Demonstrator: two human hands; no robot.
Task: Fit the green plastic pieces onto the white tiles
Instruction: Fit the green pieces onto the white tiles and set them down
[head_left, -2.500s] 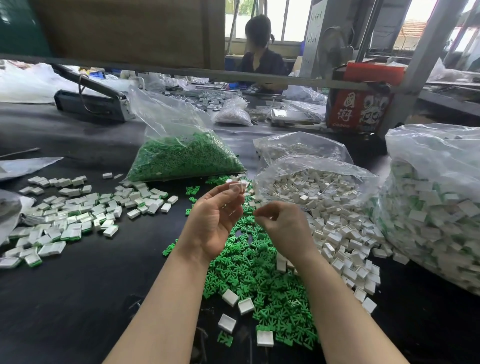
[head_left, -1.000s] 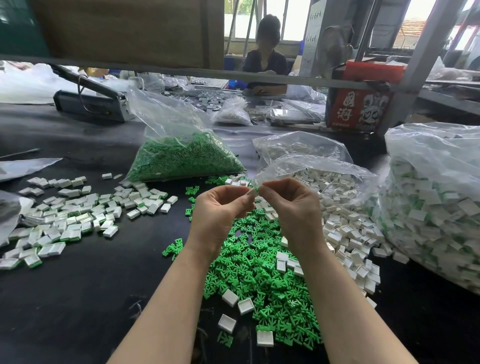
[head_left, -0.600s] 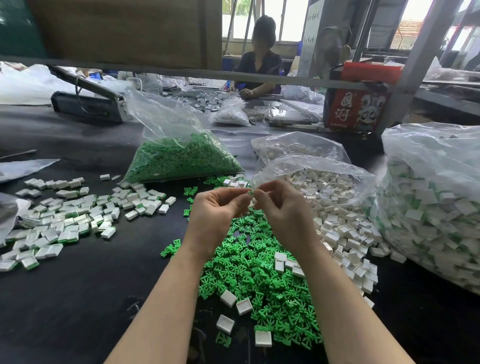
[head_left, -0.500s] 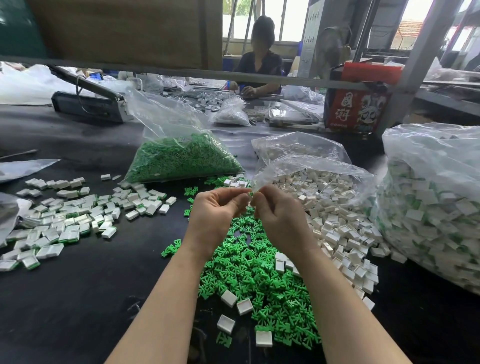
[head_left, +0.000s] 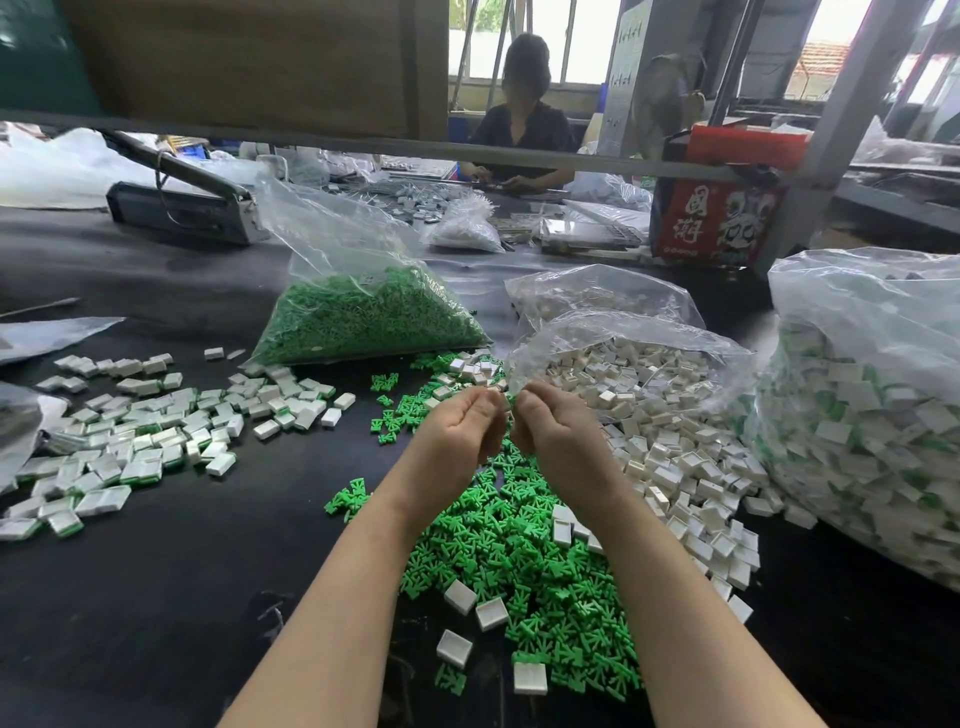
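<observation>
My left hand (head_left: 457, 431) and my right hand (head_left: 558, 439) meet fingertip to fingertip above the black table (head_left: 156, 597). Between them they pinch a small white tile (head_left: 503, 401) with a green piece against it; both are mostly hidden by my fingers. Under my wrists lies a heap of loose green plastic pieces (head_left: 519, 561) with a few white tiles (head_left: 460, 596) among them. More loose white tiles (head_left: 691, 467) spill to the right out of an open clear bag (head_left: 623, 358).
A clear bag of green pieces (head_left: 363, 317) stands behind the heap. Fitted tiles (head_left: 145, 441) are spread at the left. A big bag of fitted tiles (head_left: 872, 415) fills the right side. A red box (head_left: 717, 223), a grey machine (head_left: 182, 208) and a seated person (head_left: 524, 124) are at the back.
My hands came together from apart, rose a little, and now press tightly at the fingertips on the tile. The piles have not moved.
</observation>
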